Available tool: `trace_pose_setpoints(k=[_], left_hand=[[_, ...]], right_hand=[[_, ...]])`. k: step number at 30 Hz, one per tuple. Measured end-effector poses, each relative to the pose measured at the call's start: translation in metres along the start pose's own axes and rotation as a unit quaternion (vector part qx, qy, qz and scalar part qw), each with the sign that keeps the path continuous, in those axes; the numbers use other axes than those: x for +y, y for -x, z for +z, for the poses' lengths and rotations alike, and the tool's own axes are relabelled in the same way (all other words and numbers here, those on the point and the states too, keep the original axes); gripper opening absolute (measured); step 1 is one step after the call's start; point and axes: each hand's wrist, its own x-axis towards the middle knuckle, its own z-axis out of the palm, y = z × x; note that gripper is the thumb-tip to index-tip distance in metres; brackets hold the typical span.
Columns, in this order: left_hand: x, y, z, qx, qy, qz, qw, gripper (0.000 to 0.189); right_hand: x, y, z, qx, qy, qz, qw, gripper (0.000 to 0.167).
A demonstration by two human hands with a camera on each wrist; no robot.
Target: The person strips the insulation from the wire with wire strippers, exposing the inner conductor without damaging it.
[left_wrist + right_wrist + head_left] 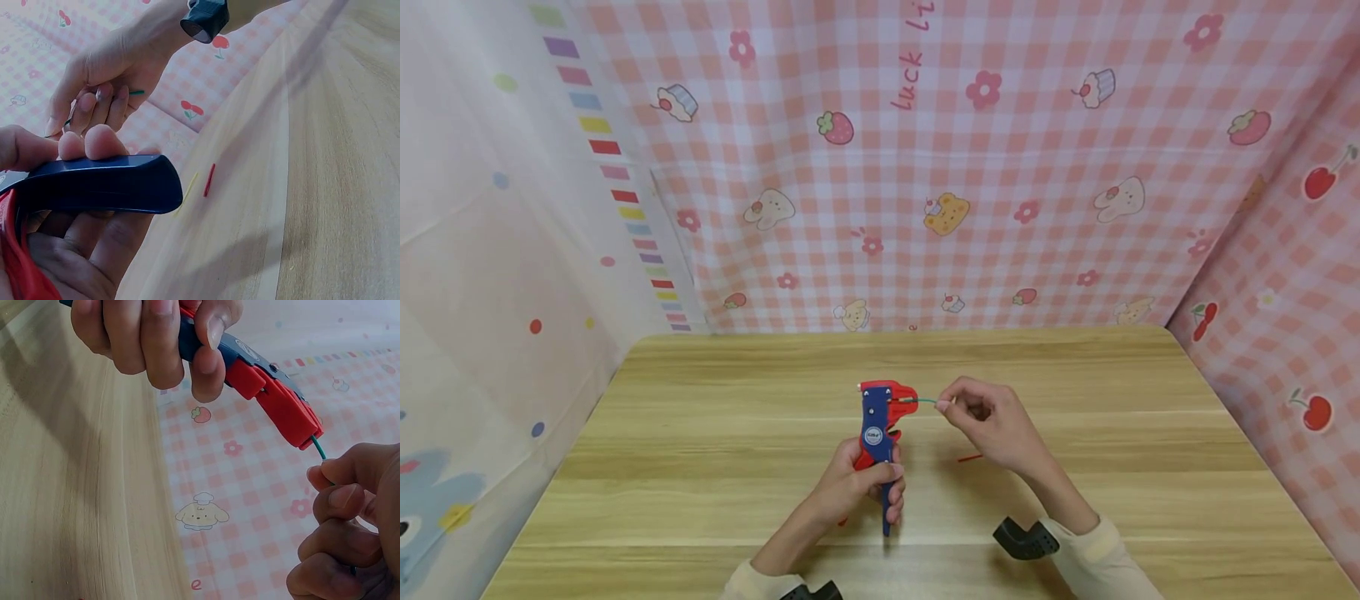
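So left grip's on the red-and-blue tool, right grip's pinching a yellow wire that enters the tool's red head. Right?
Colour's wrong: the wire is green, not yellow, per the right wrist view. The rest stands: left grip on the red-and-blue tool, right grip pinching the wire, which enters the red head.

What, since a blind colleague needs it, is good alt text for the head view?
A person's left hand grips a red-and-blue wire stripper while the right hand pinches a green wire leading into it. Behind the wood-grain table hangs a pink-checked curtain.
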Motion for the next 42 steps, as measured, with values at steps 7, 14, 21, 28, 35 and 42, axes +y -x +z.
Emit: trace_pose_setpoints(k=[7,14,21,28,35,42], left_hand=[[-0.002,-0.002,0.002,0.030,-0.011,-0.039,0.9987,0.027],[-0.001,-0.002,0.004,0.045,-0.023,-0.052,0.9974,0.020],[0.000,-0.001,0.005,0.052,-0.023,-0.058,0.9967,0.020],[0.001,-0.001,0.010,0.075,-0.020,-0.068,0.9947,0.013],[0.001,0.000,0.013,0.096,-0.023,-0.060,0.9933,0.015],[0.000,0.000,0.014,0.112,-0.026,-0.072,0.9908,0.016]], right_hand=[[0.001,0.000,0.000,-0.001,0.004,-0.001,1.0000,0.007],[0.001,0.001,0.000,-0.004,0.005,0.004,1.0000,0.006],[-0.002,0.000,0.001,-0.005,-0.003,0.001,1.0000,0.005],[-0.003,0.001,0.001,-0.004,-0.001,0.003,1.0000,0.006],[-0.002,0.001,0.002,-0.010,-0.003,-0.007,0.9999,0.006],[0.000,0.001,0.004,-0.011,-0.001,-0.010,0.9999,0.006]])
